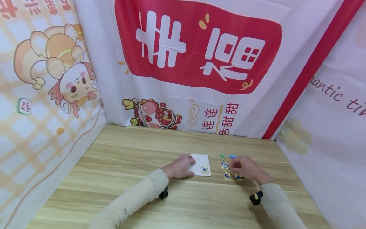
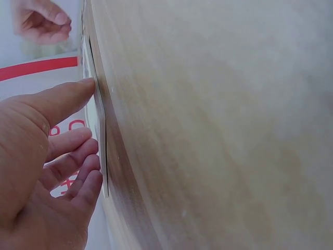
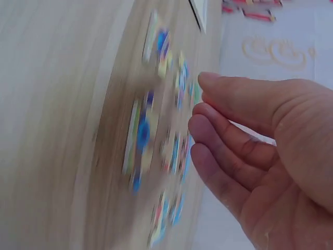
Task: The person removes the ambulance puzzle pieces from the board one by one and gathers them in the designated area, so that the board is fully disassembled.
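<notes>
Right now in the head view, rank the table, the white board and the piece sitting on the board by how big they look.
1. Table
2. White board, far smaller
3. Piece on the board, smallest

The puzzle board [image 1: 201,164] lies flat near the middle of the surface [image 1: 114,178]; one piece [image 1: 204,170] sits in its near right corner; the left hand [image 1: 178,166] rests on its left edge; loose pieces [image 1: 224,165] lie just right of it, under the right hand [image 1: 247,168]; printed cloth walls [image 1: 197,63] stand behind.

Staged recording booth, prob. a studio: wood-look table [image 1: 120,190] boxed in w/ printed cartoon banners [image 1: 197,63].
</notes>
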Demonstrator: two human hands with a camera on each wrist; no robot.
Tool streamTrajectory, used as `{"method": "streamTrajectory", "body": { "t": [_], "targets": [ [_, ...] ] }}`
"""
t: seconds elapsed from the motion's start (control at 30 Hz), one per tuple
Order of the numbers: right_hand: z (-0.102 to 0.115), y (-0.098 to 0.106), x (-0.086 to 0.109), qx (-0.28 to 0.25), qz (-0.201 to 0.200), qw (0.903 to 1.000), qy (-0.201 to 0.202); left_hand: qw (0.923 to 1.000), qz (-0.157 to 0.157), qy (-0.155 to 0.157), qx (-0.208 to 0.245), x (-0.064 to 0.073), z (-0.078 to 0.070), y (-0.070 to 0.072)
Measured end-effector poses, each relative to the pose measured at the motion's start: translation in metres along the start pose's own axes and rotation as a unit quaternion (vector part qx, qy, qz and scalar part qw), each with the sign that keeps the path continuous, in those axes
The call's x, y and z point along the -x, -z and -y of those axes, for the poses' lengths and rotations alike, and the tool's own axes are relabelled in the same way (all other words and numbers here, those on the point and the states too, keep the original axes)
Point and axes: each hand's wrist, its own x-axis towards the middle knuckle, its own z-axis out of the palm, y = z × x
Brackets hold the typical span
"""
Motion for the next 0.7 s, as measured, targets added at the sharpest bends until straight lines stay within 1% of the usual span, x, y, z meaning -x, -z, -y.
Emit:
{"method": "streamTrajectory", "body": {
  "t": [0.07, 0.2, 0.33, 0.4, 0.5, 0.57, 0.7],
  "targets": [
    [0.015, -0.004, -0.008, 0.004, 0.003, 0.9999, 0.017, 1.0000, 0.000, 0.001, 0.001, 0.000, 0.000, 0.000],
    [0.046, -0.015, -0.024, 0.023, 0.001, 0.9977, 0.064, 1.0000, -0.001, -0.002, 0.001, 0.000, 0.001, 0.000],
    [0.068, -0.026, -0.039, 0.024, 0.011, 0.9961, 0.085, 1.0000, -0.003, -0.006, 0.001, 0.000, 0.001, 0.000],
    [0.074, -0.031, -0.046, 0.025, 0.015, 0.9957, 0.088, 1.0000, -0.002, -0.007, 0.000, 0.000, 0.001, 0.000],
    [0.077, -0.039, -0.052, 0.035, 0.022, 0.9940, 0.102, 1.0000, -0.002, -0.008, 0.000, 0.000, 0.000, 0.000],
    [0.077, -0.041, -0.055, 0.040, 0.026, 0.9919, 0.118, 0.9999, -0.003, -0.012, 0.000, 0.000, 0.000, 0.000],
    [0.077, -0.043, -0.056, 0.042, 0.031, 0.9903, 0.129, 0.9999, -0.005, -0.014, 0.001, 0.000, 0.001, 0.002]
  ]
}}
